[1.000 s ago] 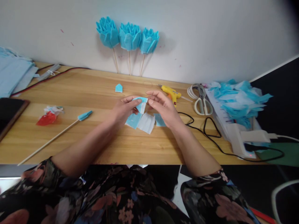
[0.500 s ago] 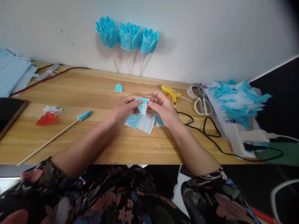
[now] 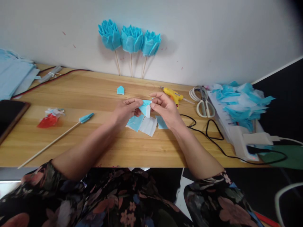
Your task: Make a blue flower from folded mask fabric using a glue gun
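Between my hands is a small folded piece of blue-and-white fabric (image 3: 145,108), its white edge turned to the right. My left hand (image 3: 127,110) pinches its left side between thumb and fingers. On its right corner, my right hand (image 3: 164,107) closes thumb and forefinger. Below lie flat pieces: a blue square (image 3: 135,123), a white square (image 3: 148,126) and another blue square (image 3: 162,122) partly behind my right hand. A folded blue petal (image 3: 120,90) rests farther back. To the left lies a stick with a blue rolled tip (image 3: 86,118).
Three blue fabric flowers (image 3: 132,39) on sticks lean on the wall. A yellow glue gun (image 3: 173,94), scissors (image 3: 205,105) and a pile of blue scraps (image 3: 243,101) are at right, near a power strip (image 3: 241,143). Face masks (image 3: 15,74) and a phone (image 3: 11,116) are at left.
The fabric piece in my fingers now shows a more pointed, triangular fold with its blue face turned up. Both hands stay nearly in the same place.
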The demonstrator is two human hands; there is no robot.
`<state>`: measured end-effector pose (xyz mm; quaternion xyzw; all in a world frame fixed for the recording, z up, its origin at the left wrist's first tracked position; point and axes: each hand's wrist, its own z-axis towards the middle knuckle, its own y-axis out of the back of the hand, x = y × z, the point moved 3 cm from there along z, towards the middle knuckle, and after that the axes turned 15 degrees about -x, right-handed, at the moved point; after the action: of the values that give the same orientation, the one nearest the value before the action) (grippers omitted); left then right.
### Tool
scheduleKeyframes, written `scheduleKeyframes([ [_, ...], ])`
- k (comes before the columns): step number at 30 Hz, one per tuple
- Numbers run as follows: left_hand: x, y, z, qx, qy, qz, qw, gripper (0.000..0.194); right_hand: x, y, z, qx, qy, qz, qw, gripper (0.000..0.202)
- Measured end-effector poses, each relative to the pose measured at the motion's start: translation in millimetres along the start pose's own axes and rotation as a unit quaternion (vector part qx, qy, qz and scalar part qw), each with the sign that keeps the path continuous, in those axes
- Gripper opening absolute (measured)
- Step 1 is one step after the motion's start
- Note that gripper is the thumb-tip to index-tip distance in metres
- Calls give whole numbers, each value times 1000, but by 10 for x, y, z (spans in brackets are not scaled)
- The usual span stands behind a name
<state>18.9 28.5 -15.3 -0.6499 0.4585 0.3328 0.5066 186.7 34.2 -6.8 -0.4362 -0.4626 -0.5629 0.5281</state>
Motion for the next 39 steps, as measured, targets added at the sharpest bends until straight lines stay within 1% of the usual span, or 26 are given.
scheduleKeyframes([
  [4, -24, -22, -5, -21, 14, -13, 1000, 25, 6, -5, -4, 0, -17, 14, 1000, 31],
  [7, -41, -37, -13, -14, 20, -12, 1000, 28, -7, -10, -6, 5, -22, 10, 1000, 33],
  [12, -21, -16, -14, -2, 17, 14, 1000, 21, -26, -25, -24, 14, -20, 2, 1000, 32],
  [17, -44, 7, -21, -33, 2, 33, 999, 15, 0, -19, -33, 8, 3, -15, 1000, 25],
  [19, -81, 12, -29, -49, -7, 18, 999, 15, 20, 2, -29, -16, 31, -45, 998, 23],
  [22, -124, 20, -35, -62, -11, -9, 998, 16, 77, 35, -32, -60, 117, -119, 984, 23],
  [24, -135, 24, -32, -64, -10, -21, 998, 16, 132, 34, -51, -71, 196, -165, 964, 29],
  [26, -132, 25, -28, -60, -7, -26, 998, 16, 184, 16, -79, -67, 269, -203, 939, 38],
  [28, -125, 26, -24, -55, -4, -31, 998, 16, 218, -12, -105, -54, 318, -239, 916, 42],
  [31, -117, 30, -19, -49, -4, -40, 998, 14, 223, -58, -125, -29, 343, -277, 897, 37],
  [35, -106, 32, -16, -40, -1, -44, 998, 14, 197, -108, -142, 1, 350, -275, 895, 25],
  [39, -97, 31, -13, -31, -5, -45, 999, 15, 179, -115, -152, -7, 349, -269, 898, 14],
])
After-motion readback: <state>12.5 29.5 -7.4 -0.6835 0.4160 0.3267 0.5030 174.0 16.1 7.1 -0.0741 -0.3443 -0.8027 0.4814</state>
